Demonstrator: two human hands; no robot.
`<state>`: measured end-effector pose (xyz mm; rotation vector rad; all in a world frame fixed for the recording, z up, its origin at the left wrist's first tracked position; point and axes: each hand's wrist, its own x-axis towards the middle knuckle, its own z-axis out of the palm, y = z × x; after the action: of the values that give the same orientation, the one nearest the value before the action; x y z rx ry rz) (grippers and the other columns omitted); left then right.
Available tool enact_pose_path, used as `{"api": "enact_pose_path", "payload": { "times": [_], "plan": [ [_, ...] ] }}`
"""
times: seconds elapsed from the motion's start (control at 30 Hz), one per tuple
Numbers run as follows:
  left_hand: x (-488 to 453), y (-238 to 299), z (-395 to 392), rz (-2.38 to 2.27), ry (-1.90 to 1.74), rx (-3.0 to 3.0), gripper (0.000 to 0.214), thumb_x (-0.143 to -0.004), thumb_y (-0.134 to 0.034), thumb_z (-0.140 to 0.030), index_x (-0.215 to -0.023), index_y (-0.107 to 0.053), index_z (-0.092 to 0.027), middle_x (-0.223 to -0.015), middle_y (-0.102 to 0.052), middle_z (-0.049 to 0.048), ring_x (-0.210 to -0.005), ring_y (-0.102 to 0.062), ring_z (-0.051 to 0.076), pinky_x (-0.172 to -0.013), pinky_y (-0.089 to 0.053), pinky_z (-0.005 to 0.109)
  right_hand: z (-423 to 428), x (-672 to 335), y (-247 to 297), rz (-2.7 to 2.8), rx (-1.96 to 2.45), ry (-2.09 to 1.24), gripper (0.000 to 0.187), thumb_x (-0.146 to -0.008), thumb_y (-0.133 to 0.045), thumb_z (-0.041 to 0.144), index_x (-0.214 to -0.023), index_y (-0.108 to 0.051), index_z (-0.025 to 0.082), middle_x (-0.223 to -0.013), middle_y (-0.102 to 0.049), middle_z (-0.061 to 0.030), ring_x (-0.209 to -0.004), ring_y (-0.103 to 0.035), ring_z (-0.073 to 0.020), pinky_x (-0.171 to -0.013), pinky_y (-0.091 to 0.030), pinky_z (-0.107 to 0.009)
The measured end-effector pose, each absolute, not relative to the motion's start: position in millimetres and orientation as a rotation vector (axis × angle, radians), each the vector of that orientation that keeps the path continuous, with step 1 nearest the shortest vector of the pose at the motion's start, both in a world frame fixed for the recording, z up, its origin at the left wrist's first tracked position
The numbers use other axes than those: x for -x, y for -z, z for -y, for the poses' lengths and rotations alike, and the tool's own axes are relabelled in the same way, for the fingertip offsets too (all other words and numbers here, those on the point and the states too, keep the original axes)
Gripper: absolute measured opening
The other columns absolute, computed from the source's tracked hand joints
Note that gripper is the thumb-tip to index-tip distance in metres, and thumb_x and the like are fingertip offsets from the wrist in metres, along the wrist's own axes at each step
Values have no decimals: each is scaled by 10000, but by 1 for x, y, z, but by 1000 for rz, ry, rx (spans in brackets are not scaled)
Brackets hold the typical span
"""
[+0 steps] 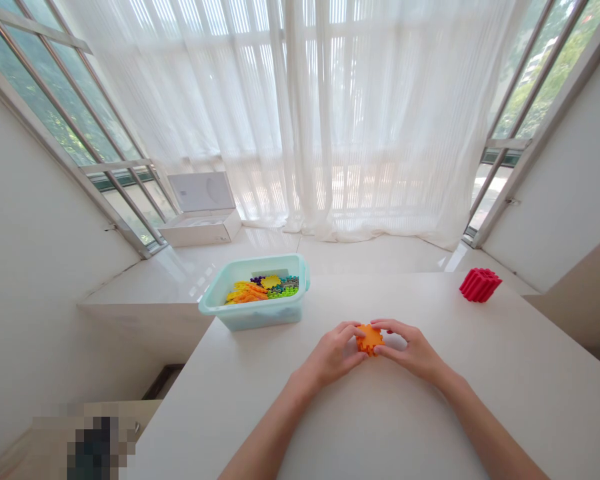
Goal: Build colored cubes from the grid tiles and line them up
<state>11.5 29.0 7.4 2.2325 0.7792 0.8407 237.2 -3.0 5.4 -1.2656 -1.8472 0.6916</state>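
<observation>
Between both hands, just above or on the white table, is an orange piece with toothed edges (370, 339), like an interlocking building block. My left hand (336, 353) grips its left side with fingers on top and thumb at the near edge. From the other side, my right hand (411, 348) pinches it, the index finger at the far edge and the thumb at the near right corner. Whether it is one piece or several stacked together is hard to make out. Its underside is hidden.
A light teal bin (260, 317) of colourful toothed pieces (253, 292) stands left of my hands. A red block of joined pieces (480, 285) sits at the table's (370, 427) far right. An opened white box (200, 223) lies on the window ledge, before white curtains (310, 133).
</observation>
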Motion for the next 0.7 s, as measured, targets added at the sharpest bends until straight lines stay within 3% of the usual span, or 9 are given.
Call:
{"api": "enact_pose_path", "payload": {
  "times": [0.27, 0.7],
  "plan": [
    [-15, -2, -30, -762, -871, -2213, 282, -849, -674, -242, -1115, -580, -239, -1221, -640, 53, -1110, -620, 197, -976, -497, 333, 3, -236, -4, 1868, 1266, -690, 357, -789, -731, 361, -1127, -693, 251, -1220, -689, -80, -1142, -638, -274, -1010, -504, -466],
    [-17, 0, -30, -741, -898, -2196, 267, -808, -680, -200, -1054, -577, -223, -1178, -640, 78, -1074, -616, 207, -949, -492, 341, 3, -238, -4, 1917, 1214, -611, 323, -780, -717, 326, -1092, -693, 245, -1176, -705, -81, -1051, -681, -268, -940, -547, -432]
  ]
}}
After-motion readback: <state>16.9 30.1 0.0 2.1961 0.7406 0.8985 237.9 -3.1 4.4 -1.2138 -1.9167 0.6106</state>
